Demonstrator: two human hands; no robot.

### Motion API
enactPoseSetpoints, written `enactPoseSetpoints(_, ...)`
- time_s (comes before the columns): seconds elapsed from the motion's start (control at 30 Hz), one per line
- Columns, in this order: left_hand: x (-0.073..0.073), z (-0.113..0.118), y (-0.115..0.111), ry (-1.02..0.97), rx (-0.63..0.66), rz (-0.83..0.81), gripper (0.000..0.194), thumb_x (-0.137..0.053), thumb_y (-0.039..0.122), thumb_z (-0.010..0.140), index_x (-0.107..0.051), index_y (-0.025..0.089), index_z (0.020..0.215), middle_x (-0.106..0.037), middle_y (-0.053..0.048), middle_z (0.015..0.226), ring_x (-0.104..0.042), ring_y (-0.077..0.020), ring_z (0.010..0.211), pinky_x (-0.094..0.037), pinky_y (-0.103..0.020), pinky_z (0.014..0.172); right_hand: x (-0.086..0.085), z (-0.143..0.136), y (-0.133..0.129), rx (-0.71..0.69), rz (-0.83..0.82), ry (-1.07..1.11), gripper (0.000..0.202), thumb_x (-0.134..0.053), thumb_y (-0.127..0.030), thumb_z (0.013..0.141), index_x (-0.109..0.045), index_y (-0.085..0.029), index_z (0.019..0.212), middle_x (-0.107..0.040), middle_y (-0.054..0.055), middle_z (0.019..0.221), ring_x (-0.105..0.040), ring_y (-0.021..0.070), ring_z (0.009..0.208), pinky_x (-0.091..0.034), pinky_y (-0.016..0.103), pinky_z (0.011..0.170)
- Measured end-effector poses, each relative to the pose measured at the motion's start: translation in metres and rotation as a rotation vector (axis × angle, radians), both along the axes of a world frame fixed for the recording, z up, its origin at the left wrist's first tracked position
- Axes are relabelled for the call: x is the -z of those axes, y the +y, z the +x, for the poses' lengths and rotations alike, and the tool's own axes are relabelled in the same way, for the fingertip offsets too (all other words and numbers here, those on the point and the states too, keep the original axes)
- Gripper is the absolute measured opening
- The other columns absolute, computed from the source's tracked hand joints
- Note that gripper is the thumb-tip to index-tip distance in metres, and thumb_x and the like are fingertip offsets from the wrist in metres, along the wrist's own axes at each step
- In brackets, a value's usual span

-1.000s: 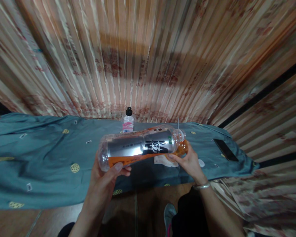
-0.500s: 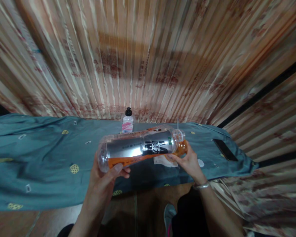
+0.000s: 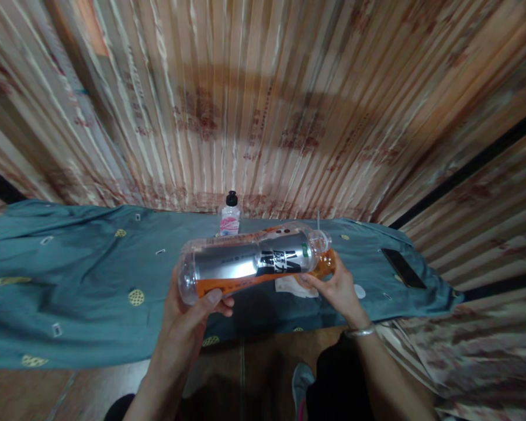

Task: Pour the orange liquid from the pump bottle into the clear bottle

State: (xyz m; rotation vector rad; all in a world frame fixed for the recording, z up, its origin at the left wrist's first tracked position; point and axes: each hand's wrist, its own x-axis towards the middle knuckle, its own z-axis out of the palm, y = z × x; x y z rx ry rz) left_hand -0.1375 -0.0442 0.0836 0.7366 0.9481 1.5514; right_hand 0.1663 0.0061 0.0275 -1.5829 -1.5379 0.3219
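A large clear plastic bottle (image 3: 248,260) with a silver and orange label lies nearly sideways in the air, its neck pointing right. My left hand (image 3: 193,313) is wrapped around its base end, thumb along the near side. Just beneath the neck, my right hand (image 3: 339,286) grips a see-through orange container (image 3: 325,264), partly hidden by the bottle and the fingers; its exact kind does not show. A thin pale stick (image 3: 318,221) rises behind the bottle neck. Whitish paper or tissue (image 3: 296,286) shows below the bottle.
Behind the large bottle stands a small clear bottle (image 3: 230,219) with a black cap and pink label. A black phone (image 3: 403,268) and a white round piece (image 3: 359,290) rest to the right on the green cloth (image 3: 92,263). Pleated curtains (image 3: 254,117) hang behind and at the right.
The whole view has shifted slightly, so everything sits a little further right. Both hands keep the same hold, and the bottle's tilt looks the same.
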Motion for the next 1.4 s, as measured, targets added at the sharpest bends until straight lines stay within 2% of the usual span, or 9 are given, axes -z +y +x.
enactPoseSetpoints(0.17,0.002,-0.001,0.000,0.022,0.011,0.017,0.062,-0.091,0.032,0.064,-0.057,0.021,0.114,-0.076,-0.003,0.074,-0.070,-0.0209,0.055,-0.055,-0.027,0.046,0.000,0.000,0.000,0.004,-0.007,0.004,0.084,-0.085,-0.069,0.065,-0.064,-0.017,0.128,-0.080,0.015,0.115,-0.076,0.0369,0.102,-0.062,0.051,0.092)
enactPoseSetpoints(0.37,-0.001,0.002,-0.004,-0.009,-0.009,-0.013,0.061,-0.088,0.027,0.068,-0.058,0.020,0.121,-0.076,-0.002,0.076,-0.070,-0.0184,0.057,-0.054,-0.025,0.049,-0.001,-0.001,0.001,-0.005,-0.003,0.028,0.083,-0.086,-0.068,0.064,-0.064,-0.018,0.127,-0.080,0.014,0.114,-0.077,0.0365,0.102,-0.062,0.050,0.093)
enactPoseSetpoints(0.63,-0.007,0.005,-0.007,-0.012,-0.012,-0.016,0.070,-0.087,0.026,0.069,-0.053,0.019,0.131,-0.076,-0.001,0.075,-0.069,-0.0188,0.059,-0.053,-0.026,0.051,-0.001,-0.002,0.000,-0.006,-0.010,0.042,0.081,-0.086,-0.066,0.065,-0.064,-0.017,0.126,-0.081,0.014,0.112,-0.077,0.0361,0.100,-0.063,0.049,0.089)
enactPoseSetpoints(0.87,-0.001,0.002,-0.004,0.008,0.015,0.004,0.071,-0.088,0.027,0.069,-0.056,0.019,0.131,-0.075,-0.002,0.076,-0.071,-0.0203,0.059,-0.054,-0.027,0.049,-0.001,-0.001,0.001,-0.003,-0.003,0.029,0.083,-0.086,-0.066,0.065,-0.064,-0.017,0.128,-0.080,0.015,0.115,-0.077,0.0365,0.102,-0.062,0.051,0.092)
enactPoseSetpoints(1.0,0.005,-0.002,-0.001,0.010,0.011,0.018,0.066,-0.091,0.031,0.067,-0.059,0.021,0.124,-0.075,-0.002,0.076,-0.071,-0.0211,0.057,-0.054,-0.027,0.047,0.000,0.000,0.001,-0.009,0.000,0.027,0.085,-0.086,-0.068,0.065,-0.063,-0.017,0.130,-0.079,0.015,0.118,-0.076,0.0366,0.104,-0.061,0.051,0.095)
enactPoseSetpoints(1.1,0.006,-0.003,0.000,0.032,0.030,0.013,0.071,-0.092,0.033,0.065,-0.059,0.020,0.126,-0.075,-0.003,0.078,-0.071,-0.0215,0.057,-0.055,-0.028,0.047,0.000,0.000,0.001,-0.018,-0.006,0.034,0.086,-0.085,-0.069,0.065,-0.063,-0.017,0.130,-0.079,0.015,0.118,-0.076,0.0364,0.105,-0.061,0.050,0.094)
enactPoseSetpoints(1.2,0.004,-0.002,0.000,0.022,-0.004,-0.001,0.076,-0.092,0.032,0.063,-0.057,0.021,0.130,-0.076,-0.003,0.083,-0.069,-0.0199,0.055,-0.054,-0.028,0.046,-0.001,-0.001,0.001,-0.017,-0.002,0.031,0.086,-0.085,-0.068,0.065,-0.063,-0.017,0.131,-0.078,0.016,0.120,-0.076,0.0369,0.107,-0.061,0.051,0.095)
enactPoseSetpoints(1.4,-0.004,0.002,-0.001,0.019,-0.018,-0.015,0.060,-0.093,0.031,0.059,-0.061,0.021,0.110,-0.075,-0.005,0.077,-0.068,-0.0214,0.054,-0.053,-0.029,0.044,-0.005,-0.003,0.000,-0.014,-0.021,0.034,0.086,-0.086,-0.066,0.066,-0.063,-0.016,0.132,-0.079,0.017,0.119,-0.076,0.0377,0.105,-0.062,0.052,0.094)
